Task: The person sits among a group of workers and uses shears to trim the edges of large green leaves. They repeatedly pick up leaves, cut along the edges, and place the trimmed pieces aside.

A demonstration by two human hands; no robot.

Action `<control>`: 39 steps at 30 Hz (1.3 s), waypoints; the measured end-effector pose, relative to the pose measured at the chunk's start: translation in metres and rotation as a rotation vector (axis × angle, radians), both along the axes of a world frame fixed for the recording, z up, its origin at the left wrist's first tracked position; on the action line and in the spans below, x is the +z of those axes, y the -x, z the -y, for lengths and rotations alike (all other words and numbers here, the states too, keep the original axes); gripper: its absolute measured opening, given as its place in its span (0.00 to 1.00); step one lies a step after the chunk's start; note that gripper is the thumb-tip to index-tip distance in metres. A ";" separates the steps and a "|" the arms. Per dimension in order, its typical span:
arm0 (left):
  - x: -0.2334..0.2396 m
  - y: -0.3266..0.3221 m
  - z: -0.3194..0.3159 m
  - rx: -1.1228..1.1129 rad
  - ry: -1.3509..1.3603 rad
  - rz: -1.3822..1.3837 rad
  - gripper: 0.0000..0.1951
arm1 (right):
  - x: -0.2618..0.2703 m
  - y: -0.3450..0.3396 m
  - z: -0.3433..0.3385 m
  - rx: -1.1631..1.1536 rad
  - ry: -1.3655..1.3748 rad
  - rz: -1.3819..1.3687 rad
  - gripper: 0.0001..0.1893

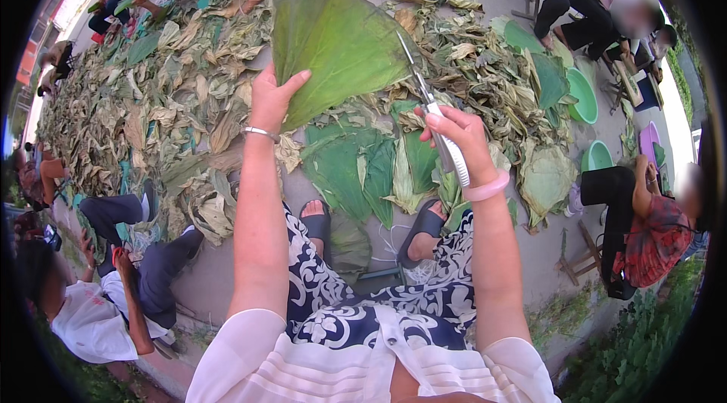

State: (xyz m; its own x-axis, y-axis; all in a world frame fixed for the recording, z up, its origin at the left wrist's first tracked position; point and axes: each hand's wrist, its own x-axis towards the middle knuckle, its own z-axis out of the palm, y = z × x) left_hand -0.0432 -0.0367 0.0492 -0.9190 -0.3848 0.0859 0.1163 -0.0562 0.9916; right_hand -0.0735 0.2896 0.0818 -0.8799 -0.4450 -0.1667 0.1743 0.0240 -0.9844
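My left hand [271,95] grips a large green lotus leaf [341,48] by its lower left side, thumb lying across the near face. The leaf seems folded into a fan shape, raised above the ground. In my right hand [467,139] is a pair of scissors [421,87] with pale grey handles, pointing up and left. Their blades lie at the leaf's right edge and look nearly closed; whether leaf is between them I cannot tell. Below my hands, flat green lotus leaves [343,162] rest on the ground in front of my sandalled feet.
Dried, crumpled leaves [142,113] cover the ground to the left, with another heap [483,62] to the right. Green basins [584,95] and a purple basin [648,139] stand at the right. Several people sit around the leaves, including one [96,312] at lower left.
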 end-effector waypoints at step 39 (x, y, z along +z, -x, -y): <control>-0.006 0.000 0.004 -0.138 0.034 0.046 0.25 | 0.004 -0.003 -0.001 -0.018 -0.074 0.009 0.23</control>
